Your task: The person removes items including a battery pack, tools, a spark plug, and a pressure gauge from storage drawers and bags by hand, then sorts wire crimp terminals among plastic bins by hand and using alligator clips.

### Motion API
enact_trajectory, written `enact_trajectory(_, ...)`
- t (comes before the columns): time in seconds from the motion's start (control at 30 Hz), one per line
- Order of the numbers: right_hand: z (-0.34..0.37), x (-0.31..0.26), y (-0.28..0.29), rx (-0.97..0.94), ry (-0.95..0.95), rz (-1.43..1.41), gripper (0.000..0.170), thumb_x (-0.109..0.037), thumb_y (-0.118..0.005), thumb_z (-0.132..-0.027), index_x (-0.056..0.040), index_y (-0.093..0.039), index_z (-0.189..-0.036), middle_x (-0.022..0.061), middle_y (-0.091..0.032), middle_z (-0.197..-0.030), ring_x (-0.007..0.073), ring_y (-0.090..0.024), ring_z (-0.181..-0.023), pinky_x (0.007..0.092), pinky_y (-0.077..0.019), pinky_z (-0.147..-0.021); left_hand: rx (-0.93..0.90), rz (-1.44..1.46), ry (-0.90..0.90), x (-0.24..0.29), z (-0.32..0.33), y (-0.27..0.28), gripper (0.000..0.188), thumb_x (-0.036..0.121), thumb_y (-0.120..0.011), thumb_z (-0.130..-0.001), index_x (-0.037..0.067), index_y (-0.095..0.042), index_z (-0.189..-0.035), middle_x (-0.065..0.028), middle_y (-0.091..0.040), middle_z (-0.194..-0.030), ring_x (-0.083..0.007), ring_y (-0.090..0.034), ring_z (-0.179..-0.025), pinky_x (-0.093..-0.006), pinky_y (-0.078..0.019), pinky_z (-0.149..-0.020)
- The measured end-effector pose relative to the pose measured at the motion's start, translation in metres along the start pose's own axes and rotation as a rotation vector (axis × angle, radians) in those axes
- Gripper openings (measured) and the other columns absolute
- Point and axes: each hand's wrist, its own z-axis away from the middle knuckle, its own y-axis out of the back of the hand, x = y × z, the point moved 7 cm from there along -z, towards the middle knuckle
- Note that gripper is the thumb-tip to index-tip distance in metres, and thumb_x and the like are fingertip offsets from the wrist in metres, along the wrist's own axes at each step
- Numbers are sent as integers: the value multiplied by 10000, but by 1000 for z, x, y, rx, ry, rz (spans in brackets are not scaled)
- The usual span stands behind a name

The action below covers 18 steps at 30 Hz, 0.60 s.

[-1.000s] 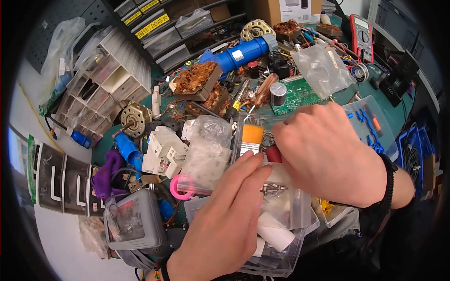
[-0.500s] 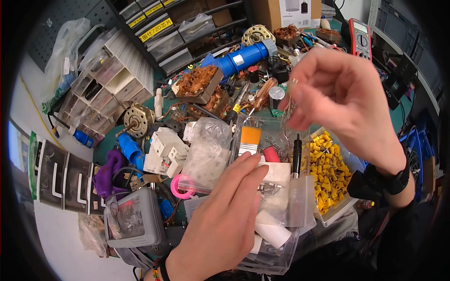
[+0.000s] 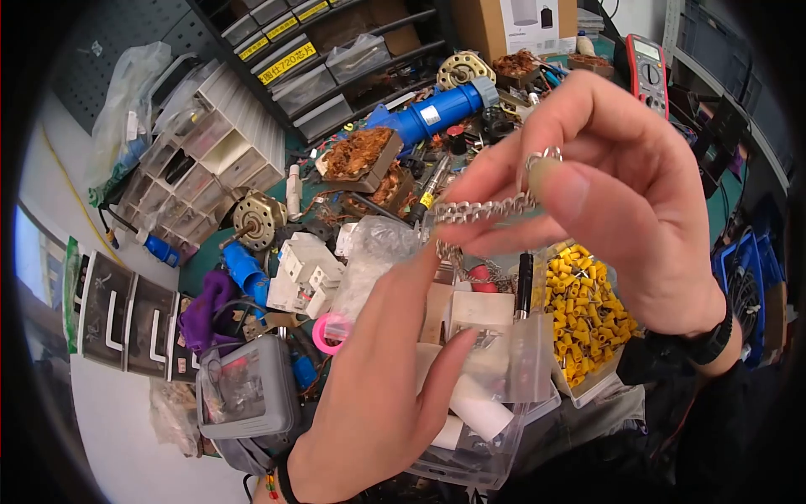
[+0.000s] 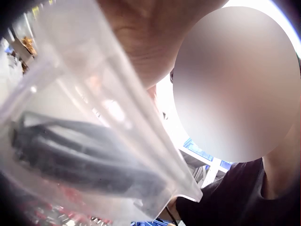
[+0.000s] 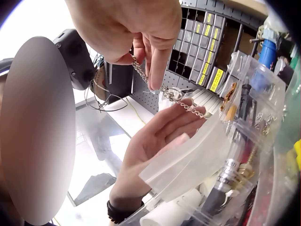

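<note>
A silvery metal chain (image 3: 487, 208) is pinched between the thumb and fingers of my right hand (image 3: 642, 202), raised over the clear plastic box (image 3: 470, 477). More chain hangs below toward a red object (image 3: 480, 277) in the box. My left hand (image 3: 369, 403) is held over the box, thumb apart, fingers loosely extended and their tips at the chain. In the right wrist view, the chain (image 5: 193, 111) runs from the right hand (image 5: 136, 28) across the fingertips of the left hand (image 5: 153, 141). White rolls (image 3: 483, 409) and a black pen-like tool (image 3: 524, 286) lie in the box.
Right of the box stands a bin of yellow crimp terminals (image 3: 583, 315). A bag of pale material (image 3: 378, 244), white switch-like parts (image 3: 304, 273) and a grey case (image 3: 248, 391) crowd the left. Behind are a blue connector (image 3: 432, 113), copper-wound parts (image 3: 361, 160) and drawers (image 3: 290, 84).
My right hand has turned and brought the chain left toward my left hand. The left hand has lifted and spread its thumb; the orange-bristled brush beyond it is now hidden.
</note>
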Motion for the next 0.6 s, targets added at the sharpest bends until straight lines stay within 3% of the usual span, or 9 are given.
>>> enact_trajectory(0.1, -3, -18, -14, -86, -59, 31, 166, -192, -545, -941, -34, -502, -965, 223, -661, -980, 330, -692, -917, 449, -607, -781, 44, 71, -41, -6, -13, 6, 481, 18, -657, -861, -83, -451, -1283, -205, -609, -1187, -267, -608, -1100, -358, -448, -962)
enact_trajectory(0.17, -3, -23, -15, -76, -27, 74, 182, -214, -531, -942, -39, -481, -954, 238, -655, -982, 352, -694, -902, 449, -612, -766, -160, 144, -3, -14, -18, -2, 349, 41, -641, -867, -45, -478, -1163, -215, -609, -962, -349, -607, -904, -338, -489, -738)
enact_trajectory(0.2, -3, -20, -8, -23, -62, 9, 203, -236, -514, -947, -39, -468, -953, 244, -652, -990, 362, -694, -898, 441, -615, -760, -160, 268, 103, -21, -17, -4, 239, 55, -588, -922, -27, -479, -1118, -164, -644, -916, -258, -628, -888, -293, -476, -753)
enact_trajectory(0.23, -2, -16, 2, 32, -98, -56, 224, -259, -497, -953, -38, -455, -951, 250, -649, -998, 372, -694, -894, 434, -618, -754, -162, 270, 101, -19, -16, -4, 239, 55, -588, -922, -27, -479, -1118, -164, -644, -916, -258, -628, -888, -293, -476, -753)
enact_trajectory(0.3, -5, -13, 13, -10, -17, -21, 258, -302, -440, -970, -45, -438, -949, 264, -638, -1027, 378, -693, -897, 419, -623, -745, -80, 752, 277, -23, -12, -1, 219, 179, -499, -983, -23, -474, -1061, -199, -668, -1041, -252, -658, -1003, -362, -481, -933)
enact_trajectory(0.37, -5, -12, 27, 193, -136, 172, 257, -307, -402, -982, -55, -438, -944, 272, -629, -1055, 358, -697, -892, 407, -626, -739, -39, 687, 323, -19, -14, 10, 294, 314, -422, -1001, 23, -435, -961, -159, -659, -893, -231, -661, -868, -386, -495, -908)
enact_trajectory(0.43, -3, -13, 31, 148, -10, 134, 267, -309, -387, -987, -48, -440, -963, 270, -624, -1072, 337, -696, -912, 397, -624, -753, -94, 773, 318, -21, -12, 15, 381, 409, -405, -993, 36, -429, -919, -88, -590, -763, -178, -608, -740, -397, -499, -899)
enact_trajectory(0.5, -8, -8, 38, 123, -90, -167, 315, -325, -394, -987, -21, -469, -1028, 249, -621, -1103, 302, -691, -949, 359, -611, -804, -90, 753, 302, -27, -12, 21, 299, 309, -468, -990, 19, -463, -920, -34, -526, -713, -129, -532, -666, -397, -497, -906)
enact_trajectory(0.6, -9, -16, 48, 121, 1, -115, 402, -348, -391, -993, 14, -493, -1137, 224, -617, -1135, 264, -679, -991, 312, -587, -859, -193, 505, 230, -30, -10, 24, 133, 101, -529, -976, -30, -534, -999, -55, -606, -848, -116, -580, -847, -273, -466, -850)
